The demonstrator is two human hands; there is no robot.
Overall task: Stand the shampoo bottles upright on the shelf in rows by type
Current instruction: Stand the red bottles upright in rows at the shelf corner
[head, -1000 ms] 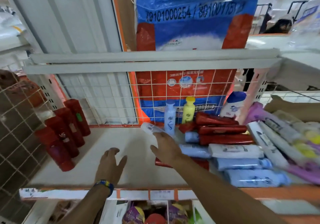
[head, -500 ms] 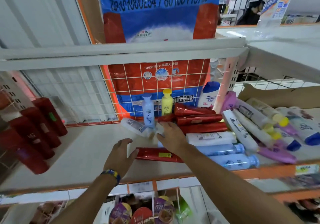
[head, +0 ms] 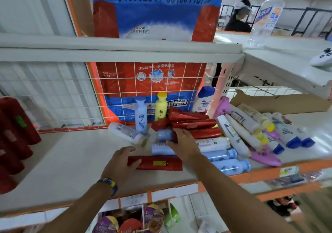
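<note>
Head view, near edge first.

- The left hand (head: pixel 122 162) lies over the left end of a red bottle (head: pixel 158 163). That bottle lies flat on the shelf (head: pixel 71 160), close to the front lip at 6 o'clock.
  - Grip not readable: the fingers are draped on the bottle, but I cannot tell if they wrap round it.
  - Risk: the bottle is round and lies along the lip. A loose take could roll it toward 6 o'clock and over the edge.
- Next back, the right hand (head: pixel 181 142) has its fingers curled over a pale blue bottle (head: pixel 165 135) with the thumb beneath, so the grip is clamped on it.
  - The bottle lies at the 9 o'clock edge of the heap, touching the stacked red bottles (head: pixel 194 123) at its 1 o'clock.
  - Risk: drawing it out may take away their support, and the stack could slide forward.
  - Other bottles lie at 3 o'clock, some near the lip, and would get the shove.
- At 10 o'clock of the right hand, a white bottle (head: pixel 125 133) lies against the foot of an upright blue bottle (head: pixel 141 115). A yellow bottle (head: pixel 160 106) stands beside that one, by the wire back.
  - Risk: a careless lift or a passing wrist could topple both standers.
- Far off at 9 o'clock, a red row (head: pixel 16 130) stands upright. It is probably where the near red bottle belongs, and a hasty set-down there could knock its neighbours over.
</note>
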